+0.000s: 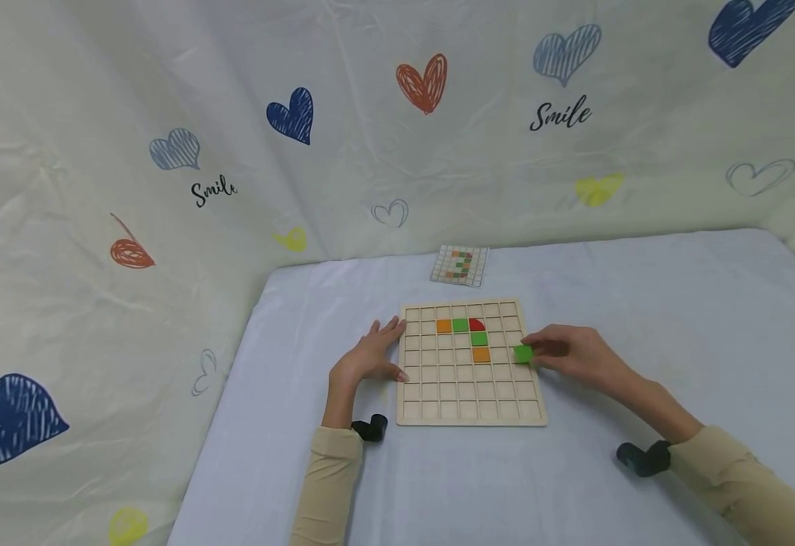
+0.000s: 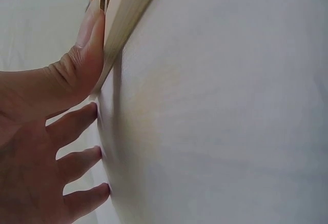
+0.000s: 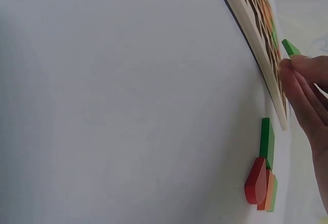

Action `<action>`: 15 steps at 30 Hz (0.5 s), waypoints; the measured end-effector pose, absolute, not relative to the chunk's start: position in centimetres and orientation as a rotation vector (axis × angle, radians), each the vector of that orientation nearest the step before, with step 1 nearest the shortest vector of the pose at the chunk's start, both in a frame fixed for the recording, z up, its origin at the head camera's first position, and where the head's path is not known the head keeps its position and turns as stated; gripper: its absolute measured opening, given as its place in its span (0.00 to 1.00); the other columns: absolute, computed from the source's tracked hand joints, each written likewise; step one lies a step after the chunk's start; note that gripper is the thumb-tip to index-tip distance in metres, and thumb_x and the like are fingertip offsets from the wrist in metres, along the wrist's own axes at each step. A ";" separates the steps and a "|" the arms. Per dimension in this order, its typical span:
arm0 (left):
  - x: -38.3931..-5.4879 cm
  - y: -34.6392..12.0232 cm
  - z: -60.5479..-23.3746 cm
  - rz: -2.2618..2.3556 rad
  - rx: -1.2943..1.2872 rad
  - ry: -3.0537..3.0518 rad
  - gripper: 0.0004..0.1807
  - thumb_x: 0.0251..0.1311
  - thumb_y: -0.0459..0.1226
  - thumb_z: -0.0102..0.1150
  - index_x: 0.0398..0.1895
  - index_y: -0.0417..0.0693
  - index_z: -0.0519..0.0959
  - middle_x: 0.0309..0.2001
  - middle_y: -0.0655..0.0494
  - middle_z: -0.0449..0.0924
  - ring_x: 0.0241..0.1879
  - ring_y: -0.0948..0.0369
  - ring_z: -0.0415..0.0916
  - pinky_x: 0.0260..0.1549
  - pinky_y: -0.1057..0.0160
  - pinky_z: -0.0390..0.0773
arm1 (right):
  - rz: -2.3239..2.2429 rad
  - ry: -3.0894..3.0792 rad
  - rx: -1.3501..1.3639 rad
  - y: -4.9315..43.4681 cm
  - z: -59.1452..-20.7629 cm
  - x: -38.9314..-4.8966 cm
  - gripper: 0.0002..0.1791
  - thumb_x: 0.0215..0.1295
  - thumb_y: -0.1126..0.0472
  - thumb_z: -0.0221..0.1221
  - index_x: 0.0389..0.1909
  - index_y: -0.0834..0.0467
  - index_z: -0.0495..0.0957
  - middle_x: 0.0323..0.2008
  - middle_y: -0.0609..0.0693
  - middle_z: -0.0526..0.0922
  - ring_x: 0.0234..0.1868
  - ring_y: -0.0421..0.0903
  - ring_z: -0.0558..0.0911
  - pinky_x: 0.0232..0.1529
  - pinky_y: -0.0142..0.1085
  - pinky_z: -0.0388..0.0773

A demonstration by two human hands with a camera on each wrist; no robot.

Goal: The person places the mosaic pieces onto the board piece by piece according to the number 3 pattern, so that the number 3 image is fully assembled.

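A wooden grid board (image 1: 466,390) lies on the table, with an orange square tile (image 1: 444,326), a green one, a red rounded tile (image 1: 476,324), another green and another orange seated in its cells. My right hand (image 1: 575,353) pinches a green square tile (image 1: 523,354) between thumb and fingertips over the board's right edge; the right wrist view shows this tile (image 3: 290,47) raised above the grid. Spread along the board's left edge is my left hand (image 1: 368,355). Its thumb (image 2: 92,34) presses the board's side in the left wrist view, while the other fingers reach down to the cloth.
Behind the board lies a pattern card (image 1: 460,265) showing coloured squares on a grid. Loose tiles, among them a red rounded one (image 3: 255,183) and a green one (image 3: 266,142), rest beside the board in the right wrist view. A heart-printed cloth (image 1: 350,174) hangs behind the table.
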State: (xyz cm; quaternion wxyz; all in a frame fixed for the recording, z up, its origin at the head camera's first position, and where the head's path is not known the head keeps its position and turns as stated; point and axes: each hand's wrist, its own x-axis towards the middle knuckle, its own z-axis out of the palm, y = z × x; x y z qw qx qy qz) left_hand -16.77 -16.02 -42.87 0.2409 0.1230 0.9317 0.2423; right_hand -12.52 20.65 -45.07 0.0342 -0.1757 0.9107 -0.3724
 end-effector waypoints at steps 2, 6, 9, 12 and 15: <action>-16.8 -16.0 -42.9 0.668 0.334 2.550 0.59 0.50 0.39 0.80 0.83 0.52 0.54 0.84 0.56 0.45 0.84 0.47 0.33 0.79 0.38 0.44 | -1.145 2.795 -0.542 20.4 -45.1 -12.6 0.18 0.58 0.67 0.72 0.51 0.61 0.87 0.43 0.52 0.90 0.40 0.44 0.87 0.42 0.25 0.82; -16.8 -16.1 -42.9 0.669 0.333 2.555 0.59 0.50 0.39 0.80 0.83 0.51 0.54 0.84 0.55 0.45 0.84 0.46 0.33 0.79 0.37 0.44 | -1.152 2.795 -0.554 19.9 -45.3 -12.9 0.18 0.58 0.67 0.72 0.51 0.62 0.86 0.42 0.52 0.90 0.38 0.43 0.86 0.41 0.24 0.81; -16.9 -16.1 -43.1 0.667 0.331 2.557 0.59 0.50 0.39 0.80 0.83 0.51 0.54 0.84 0.55 0.45 0.84 0.46 0.33 0.79 0.38 0.44 | -1.167 2.790 -0.553 19.6 -45.5 -13.1 0.18 0.58 0.67 0.72 0.50 0.63 0.87 0.41 0.51 0.90 0.37 0.42 0.86 0.40 0.25 0.82; -16.9 -16.1 -43.3 0.664 0.330 2.557 0.58 0.51 0.39 0.80 0.83 0.52 0.54 0.84 0.55 0.45 0.84 0.47 0.33 0.79 0.38 0.44 | -1.170 2.788 -0.545 19.1 -45.6 -13.4 0.18 0.58 0.65 0.73 0.51 0.63 0.87 0.40 0.51 0.90 0.37 0.42 0.86 0.39 0.25 0.82; -16.9 -16.1 -43.3 0.653 0.333 2.556 0.58 0.51 0.39 0.79 0.83 0.51 0.53 0.84 0.55 0.45 0.84 0.47 0.33 0.79 0.39 0.44 | -1.182 2.779 -0.542 18.8 -45.6 -13.6 0.19 0.58 0.64 0.73 0.51 0.63 0.87 0.41 0.51 0.90 0.38 0.42 0.86 0.40 0.25 0.82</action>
